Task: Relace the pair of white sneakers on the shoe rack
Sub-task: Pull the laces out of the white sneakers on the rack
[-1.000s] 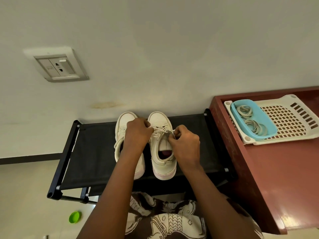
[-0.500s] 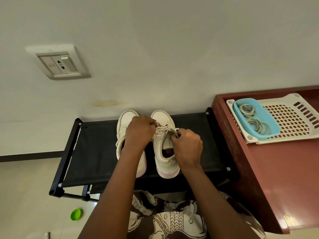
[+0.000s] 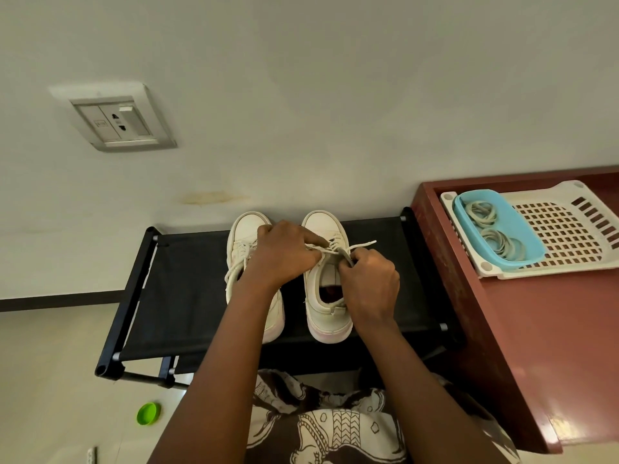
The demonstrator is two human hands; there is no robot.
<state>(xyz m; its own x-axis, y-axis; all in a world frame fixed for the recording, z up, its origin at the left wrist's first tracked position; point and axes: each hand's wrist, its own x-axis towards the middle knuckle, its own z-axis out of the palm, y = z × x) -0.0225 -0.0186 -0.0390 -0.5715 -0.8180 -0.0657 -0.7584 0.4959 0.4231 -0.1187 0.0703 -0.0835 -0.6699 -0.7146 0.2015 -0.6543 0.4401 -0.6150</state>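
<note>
Sneakers [image 3: 321, 226]: white low-top pair, side by side on the black fabric-topped shoe rack [image 3: 187, 296].
Left hand [image 3: 284, 252]: fingers curled, pinching the flat white lace [image 3: 363, 244] over the right-side shoe.
Right hand [image 3: 370, 283]: fingers curled, pinching the same lace.
Doing it well: keep the lace flat and the tension even.
Hidden: eyelets, under both hands.

On the shoe rack [image 3: 187, 289] the left sneaker [image 3: 246, 229] and right sneaker [image 3: 323, 226] stand side by side, toes toward the wall at 12 o'clock. The left hand [image 3: 284, 252] lies across the gap between the 2. The right hand [image 3: 371, 283] sits at the right sneaker's 3 o'clock side. Both pinch a lace [image 3: 363, 244] over that sneaker, its end pointing to 2 o'clock.

A cabinet [image 3: 552, 329] stands just beside the rack at 3 o'clock. On it, a tray [image 3: 569, 229] holds a tub [image 3: 532, 254] with rings [image 3: 482, 211] in it.

From the sneakers, a socket [image 3: 115, 120] sits on the wall at 10 o'clock and a cap [image 3: 148, 413] lies on the floor at 7 o'clock.
</note>
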